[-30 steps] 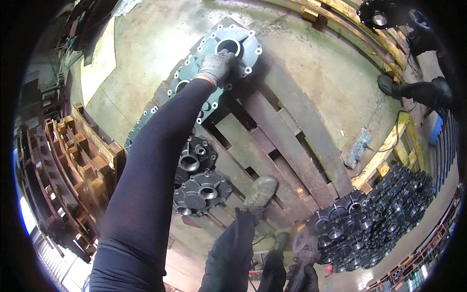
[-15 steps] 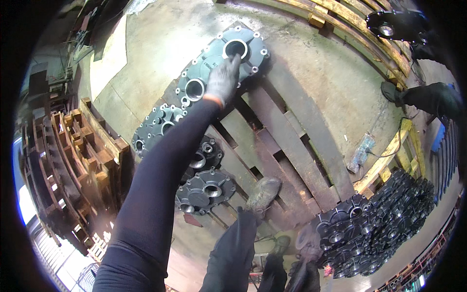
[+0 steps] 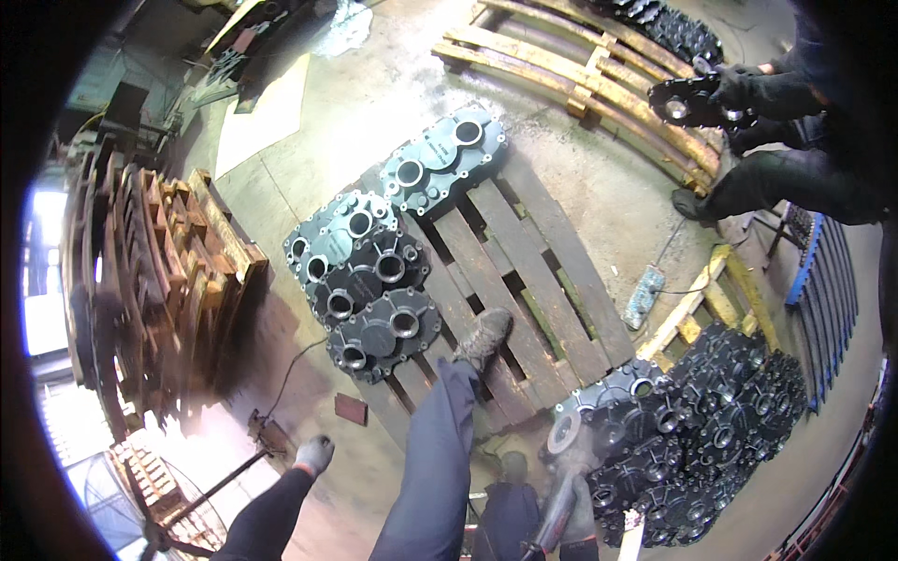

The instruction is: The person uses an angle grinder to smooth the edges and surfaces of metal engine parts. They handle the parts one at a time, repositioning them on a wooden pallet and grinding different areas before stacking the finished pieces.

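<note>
My left hand (image 3: 315,455), in a grey glove with an orange cuff, is over the floor left of my leg. Its fingers look curled, with nothing visible in them. At the lower right, my gloved right hand (image 3: 581,512) grips an angle grinder (image 3: 554,514). The grinder's round disc (image 3: 564,433) lies close to the stacked dark castings (image 3: 683,439). On the wooden pallet (image 3: 524,252) ahead sits a grey-green metal housing cover (image 3: 438,154) with two round bores. Nearer on its left edge are another such cover (image 3: 339,234), a black cover (image 3: 365,276) and a dark grey cover (image 3: 379,337).
My left boot (image 3: 484,337) stands on the pallet. Stacked pallets (image 3: 187,262) rise at left. At right, a co-worker (image 3: 795,122) holds a black cover (image 3: 692,103) beside a yellowish pallet (image 3: 561,75). A corded box (image 3: 644,297) lies on the floor.
My left hand has come back from the far housing cover to low on the left. The view has shifted, and the grinder's disc shows more sharply at lower right.
</note>
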{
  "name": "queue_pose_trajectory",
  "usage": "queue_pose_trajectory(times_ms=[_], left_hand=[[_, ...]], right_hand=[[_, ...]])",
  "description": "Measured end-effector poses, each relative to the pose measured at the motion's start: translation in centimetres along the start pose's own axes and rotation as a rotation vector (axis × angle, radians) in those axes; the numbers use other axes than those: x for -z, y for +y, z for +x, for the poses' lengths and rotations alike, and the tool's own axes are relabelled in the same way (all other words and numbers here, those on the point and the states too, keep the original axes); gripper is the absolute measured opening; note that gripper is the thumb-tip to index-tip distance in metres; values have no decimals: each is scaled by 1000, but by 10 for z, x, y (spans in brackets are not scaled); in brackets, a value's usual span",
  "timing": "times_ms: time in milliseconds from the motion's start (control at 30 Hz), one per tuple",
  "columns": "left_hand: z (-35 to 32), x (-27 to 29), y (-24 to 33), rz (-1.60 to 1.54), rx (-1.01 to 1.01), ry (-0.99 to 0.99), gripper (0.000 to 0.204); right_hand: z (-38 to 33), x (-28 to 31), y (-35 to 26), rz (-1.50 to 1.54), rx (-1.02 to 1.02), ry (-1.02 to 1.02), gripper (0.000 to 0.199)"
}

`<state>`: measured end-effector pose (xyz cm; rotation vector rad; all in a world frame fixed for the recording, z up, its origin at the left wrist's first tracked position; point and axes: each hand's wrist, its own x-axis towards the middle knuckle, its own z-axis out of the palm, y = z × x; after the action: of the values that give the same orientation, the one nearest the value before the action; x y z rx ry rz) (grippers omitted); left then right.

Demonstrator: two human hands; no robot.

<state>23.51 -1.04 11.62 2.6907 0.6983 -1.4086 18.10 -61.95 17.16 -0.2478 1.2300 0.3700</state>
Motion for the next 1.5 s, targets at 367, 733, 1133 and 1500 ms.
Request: queue_pose_trajectory(times_ms=[367,733,1133,1500], left_hand=[[-365,-296,-136,-941,351,-389,26],[-332,-172,-125,-1110,103,360,25],[-465,-13,30,-1676,-516,-78,35],[-320,-86,-52,-1321,-1365,-255,44]], right_hand=[[-81,81,30,-70,131,-387,73],[-133,149,92,-5,34,-382,59],[-105,135,157,-189,210,-330,63],[58,109,235,-361,421,-385,70]])
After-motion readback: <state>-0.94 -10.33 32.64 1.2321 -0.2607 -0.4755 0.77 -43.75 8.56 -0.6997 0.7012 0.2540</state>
